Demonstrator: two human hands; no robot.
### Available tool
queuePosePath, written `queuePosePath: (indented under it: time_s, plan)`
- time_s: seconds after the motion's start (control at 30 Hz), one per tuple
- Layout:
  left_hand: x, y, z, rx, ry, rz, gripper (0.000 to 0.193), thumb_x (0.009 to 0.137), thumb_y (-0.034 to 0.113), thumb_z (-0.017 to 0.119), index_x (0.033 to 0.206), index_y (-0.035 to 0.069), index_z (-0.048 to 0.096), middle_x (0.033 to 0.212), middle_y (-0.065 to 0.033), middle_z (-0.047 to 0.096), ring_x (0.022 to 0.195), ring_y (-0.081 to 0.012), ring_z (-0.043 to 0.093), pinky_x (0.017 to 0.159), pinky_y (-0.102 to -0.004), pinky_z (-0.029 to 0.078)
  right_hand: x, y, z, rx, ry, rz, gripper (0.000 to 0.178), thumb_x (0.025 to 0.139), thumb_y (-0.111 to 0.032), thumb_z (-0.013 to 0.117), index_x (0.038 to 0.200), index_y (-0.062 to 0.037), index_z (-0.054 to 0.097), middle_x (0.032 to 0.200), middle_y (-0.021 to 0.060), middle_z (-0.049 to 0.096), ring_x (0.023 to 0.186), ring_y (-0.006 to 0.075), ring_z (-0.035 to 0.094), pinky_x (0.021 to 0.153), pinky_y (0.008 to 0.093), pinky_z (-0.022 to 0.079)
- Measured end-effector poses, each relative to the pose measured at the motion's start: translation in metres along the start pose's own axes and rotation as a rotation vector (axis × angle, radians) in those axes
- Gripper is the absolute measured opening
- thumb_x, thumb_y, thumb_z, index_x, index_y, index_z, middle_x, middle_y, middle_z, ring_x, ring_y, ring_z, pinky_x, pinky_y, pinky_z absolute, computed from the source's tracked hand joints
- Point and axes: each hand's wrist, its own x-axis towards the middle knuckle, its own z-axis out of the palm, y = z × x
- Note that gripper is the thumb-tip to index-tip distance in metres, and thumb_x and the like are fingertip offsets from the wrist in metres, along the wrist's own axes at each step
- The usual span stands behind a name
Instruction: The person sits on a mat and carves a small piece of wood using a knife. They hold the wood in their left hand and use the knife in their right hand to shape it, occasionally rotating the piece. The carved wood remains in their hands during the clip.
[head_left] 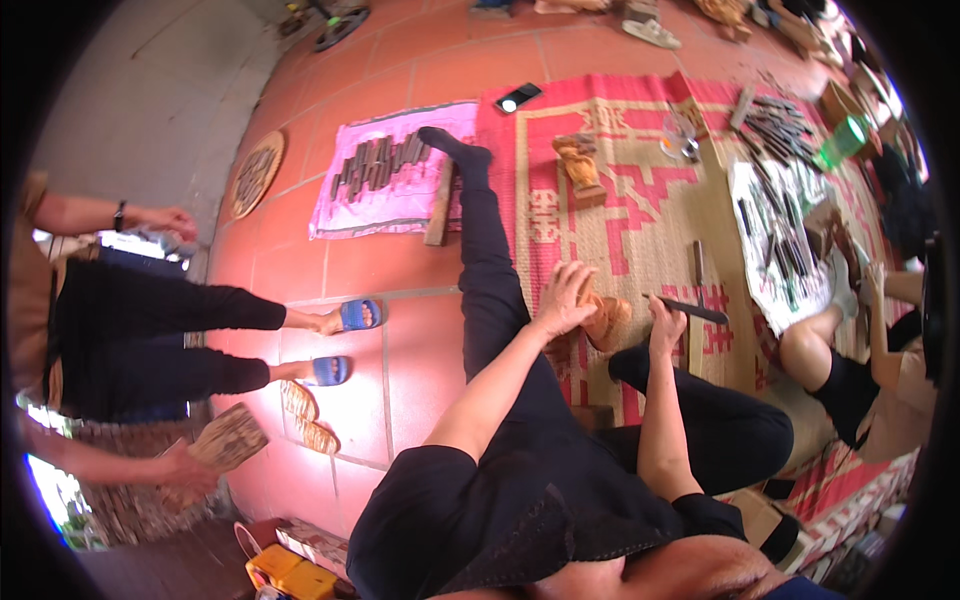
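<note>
My left hand (568,300) is closed over a carved light-brown wooden figure (608,325) beside my bent leg. Its fingers wrap the top, hiding part of the carving. Just to the right, my right hand (666,325) grips a dark chisel (702,313), its thicker end pointing right and the thin end toward the figure. A second carved figure (580,168) stands on a block farther out on the mat. Another long dark tool (698,262) lies on the mat beyond my right hand.
The red and tan mat (630,105) holds a phone (518,97), a clear cup (679,137) and a green bottle (842,142). Chisels (380,165) cover a pink cloth; more tools (785,230) lie on a white cloth. A standing person at left holds a wooden block (229,437); another sits at right.
</note>
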Motion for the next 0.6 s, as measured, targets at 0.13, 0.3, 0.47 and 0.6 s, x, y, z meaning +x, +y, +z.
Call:
queuePosePath:
  time_s: [0.13,0.3,0.47,0.6]
  plan:
    - [0.005,-0.008,-0.006,-0.133,-0.190,-0.061,0.086,0.069,0.030,0.077,0.144,0.020,0.036,0.142,-0.0118,0.036,0.139,-0.0400,0.020,0.118,-0.0502,0.018,0.002,0.005,0.001,-0.027,0.051,-0.048,0.007,0.074,0.000,0.072,0.080,0.0006,0.068,0.070,0.0001,0.062,0.068,0.0081,0.056,0.065,0.0240,0.045]
    - [0.002,0.002,-0.001,-0.023,-0.105,-0.088,0.079,0.068,0.034,0.074,0.138,0.019,0.043,0.136,-0.0089,0.039,0.134,-0.0373,0.028,0.111,-0.0517,0.029,-0.004,0.009,0.002,-0.319,-0.024,-0.077,0.012,0.070,-0.006,0.074,0.081,-0.0039,0.071,0.068,0.0088,0.067,0.067,0.0145,0.065,0.066,0.0299,0.050]
    - [0.008,0.000,0.006,0.000,-0.022,-0.022,0.060,0.073,0.034,0.074,0.126,0.015,0.055,0.129,-0.0106,0.047,0.127,-0.0351,0.038,0.108,-0.0467,0.033,-0.007,0.010,0.010,-0.604,-0.019,0.116,0.018,0.075,-0.016,0.074,0.080,0.0011,0.070,0.067,0.0018,0.065,0.066,0.0082,0.057,0.061,0.0300,0.048]
    - [0.003,-0.009,0.009,-0.110,0.028,-0.098,0.056,0.075,0.032,0.073,0.127,0.018,0.056,0.131,-0.0139,0.045,0.128,-0.0337,0.040,0.109,-0.0423,0.034,-0.006,0.011,0.000,-0.113,-0.190,0.108,0.008,0.074,-0.004,0.071,0.080,0.0001,0.071,0.079,0.0044,0.069,0.076,0.0118,0.061,0.073,0.0274,0.047]
